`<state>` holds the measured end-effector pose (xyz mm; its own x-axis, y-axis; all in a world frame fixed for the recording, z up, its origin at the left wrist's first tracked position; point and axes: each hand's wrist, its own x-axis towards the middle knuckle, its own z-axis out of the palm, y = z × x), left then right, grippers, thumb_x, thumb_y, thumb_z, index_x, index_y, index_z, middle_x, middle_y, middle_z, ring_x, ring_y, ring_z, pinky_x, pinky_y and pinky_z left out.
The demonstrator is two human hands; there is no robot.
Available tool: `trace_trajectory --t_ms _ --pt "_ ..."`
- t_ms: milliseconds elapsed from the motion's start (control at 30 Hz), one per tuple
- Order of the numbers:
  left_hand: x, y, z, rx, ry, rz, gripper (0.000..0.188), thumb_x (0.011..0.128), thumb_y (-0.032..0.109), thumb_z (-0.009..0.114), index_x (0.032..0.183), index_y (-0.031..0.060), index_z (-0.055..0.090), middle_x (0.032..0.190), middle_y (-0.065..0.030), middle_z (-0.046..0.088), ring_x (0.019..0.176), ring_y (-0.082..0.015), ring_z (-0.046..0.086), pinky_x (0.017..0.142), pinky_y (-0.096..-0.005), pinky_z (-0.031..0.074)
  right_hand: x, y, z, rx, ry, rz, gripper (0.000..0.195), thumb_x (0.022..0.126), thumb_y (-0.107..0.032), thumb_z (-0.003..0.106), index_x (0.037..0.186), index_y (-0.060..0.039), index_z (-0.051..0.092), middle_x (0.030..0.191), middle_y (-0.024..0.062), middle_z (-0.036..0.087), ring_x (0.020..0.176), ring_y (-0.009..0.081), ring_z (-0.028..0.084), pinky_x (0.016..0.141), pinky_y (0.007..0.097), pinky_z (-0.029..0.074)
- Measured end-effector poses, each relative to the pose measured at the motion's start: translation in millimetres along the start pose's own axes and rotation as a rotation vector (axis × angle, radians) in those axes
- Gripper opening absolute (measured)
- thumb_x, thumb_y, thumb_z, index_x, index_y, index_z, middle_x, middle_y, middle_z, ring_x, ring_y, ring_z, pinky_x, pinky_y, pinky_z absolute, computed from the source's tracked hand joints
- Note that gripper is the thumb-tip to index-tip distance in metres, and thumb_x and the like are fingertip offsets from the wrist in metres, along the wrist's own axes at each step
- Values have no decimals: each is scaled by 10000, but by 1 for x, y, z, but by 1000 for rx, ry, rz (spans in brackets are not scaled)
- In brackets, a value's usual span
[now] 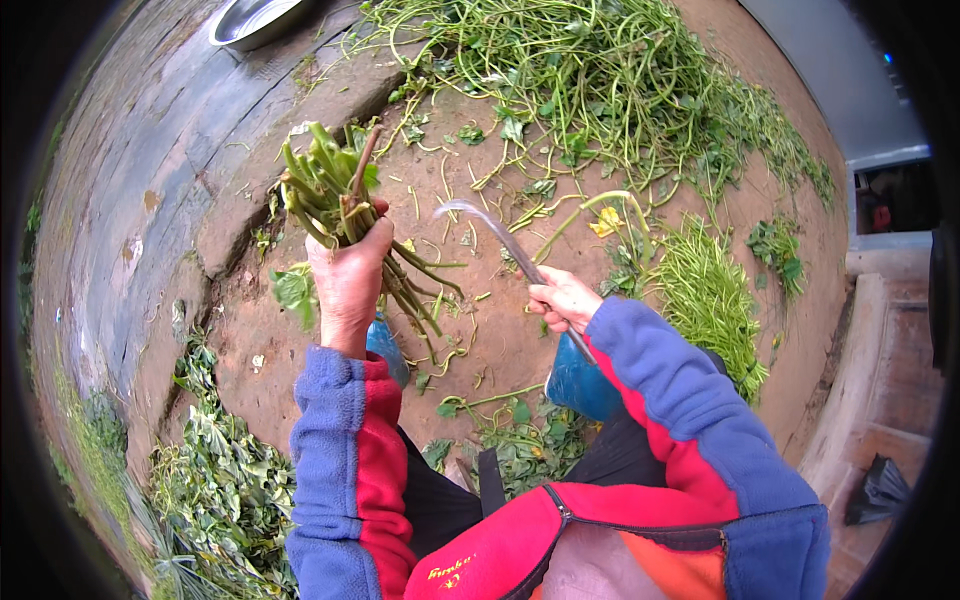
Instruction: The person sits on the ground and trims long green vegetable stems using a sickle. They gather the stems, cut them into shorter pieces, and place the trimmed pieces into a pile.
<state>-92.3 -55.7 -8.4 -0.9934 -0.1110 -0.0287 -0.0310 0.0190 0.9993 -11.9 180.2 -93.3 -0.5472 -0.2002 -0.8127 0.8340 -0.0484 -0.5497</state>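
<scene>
A bundle of thick green and brownish stems is gripped upright in my left hand, its cut ends above the fist and thinner stalks spreading below. My right hand holds a curved sickle, its blade arching up and left towards the bundle but apart from it. A bent green stalk shows just beyond the right hand; whether the hand touches it I cannot tell. Beside my right forearm lies a neat bundle of light green stems.
A large tangled heap of green vines covers the ground ahead. Wilted leaves are piled at lower left. A metal basin stands on the paving at upper left. A black plastic bag lies at lower right.
</scene>
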Motion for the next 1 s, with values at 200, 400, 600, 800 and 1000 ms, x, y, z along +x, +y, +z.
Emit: trace_trajectory --t_ms 200,400,600,800,1000 --pt "-1 6 9 116 -170 -74 183 655 -1 567 838 14 567 762 -22 572 681 -87 522 601 -218 421 -5 -8 -6 -29 15 -93 111 841 -196 403 823 -88 423 560 -48 337 398 20 250 334 173 200" --pt "1 3 2 50 -327 -71 241 635 -39 557 873 -1 550 782 -43 572 715 -110 543 635 -232 448 -26 -30 -8 40 48 -108 180 807 -184 400 657 -85 399 486 -65 280 366 25 228 322 193 177" --pt "-9 -8 16 191 -566 -25 315 604 -21 568 916 -1 524 833 -69 572 748 -143 539 651 -258 439 -48 -50 -1 146 -142 -90 275 777 -193 402 527 -111 322 437 -60 248 341 46 224 324 209 183" --pt "-21 -13 37 58 -758 -252 342 600 -27 563 936 8 508 832 -48 564 733 -125 516 644 -248 423 -52 -56 6 191 -323 -94 339 798 -191 383 490 -124 259 432 -45 231 340 57 210 334 214 179" --pt "-31 -15 50 -17 -765 -325 336 607 -23 555 939 15 523 825 -27 560 730 -114 501 642 -236 412 -50 -58 0 299 -470 -124 346 798 -212 409 499 -124 259 434 -47 214 344 59 195 331 220 174"
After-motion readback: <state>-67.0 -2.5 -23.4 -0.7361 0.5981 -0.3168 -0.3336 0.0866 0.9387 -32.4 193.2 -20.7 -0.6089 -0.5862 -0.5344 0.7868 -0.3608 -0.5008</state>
